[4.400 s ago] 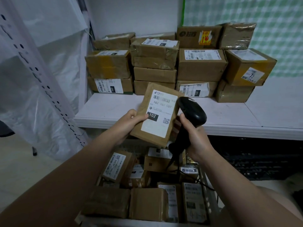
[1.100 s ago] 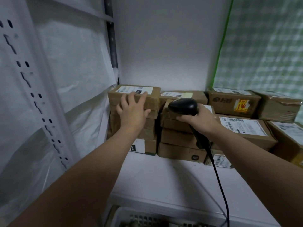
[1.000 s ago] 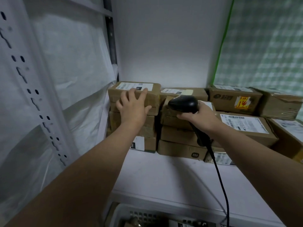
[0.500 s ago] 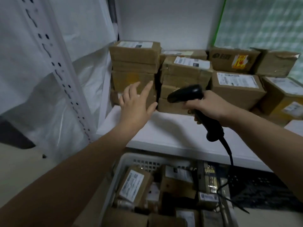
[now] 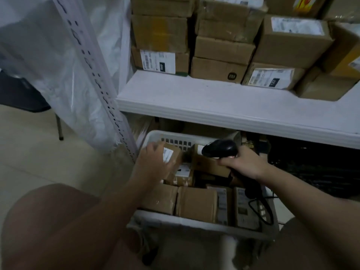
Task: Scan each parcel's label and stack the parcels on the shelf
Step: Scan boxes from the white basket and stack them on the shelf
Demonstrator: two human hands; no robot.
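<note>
White shelf [image 5: 214,98] carried stacked parcels [image 5: 222,49], some labels facing out. Below it stood the basket [image 5: 175,138] of remaining boxes. Left hand [image 5: 153,164] lay over a labelled parcel [image 5: 173,154] at the basket's back left; blur hid whether its fingers had closed. Right hand [image 5: 243,164] gripped the scanner [image 5: 220,149] by its handle, head just beside that parcel, probably ready for its label.

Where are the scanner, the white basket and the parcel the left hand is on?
scanner [image 5: 220,149]: head view, its black head.
white basket [image 5: 167,136]: head view, its slotted far wall.
parcel [image 5: 176,153]: head view, brown face beside its label.
</note>
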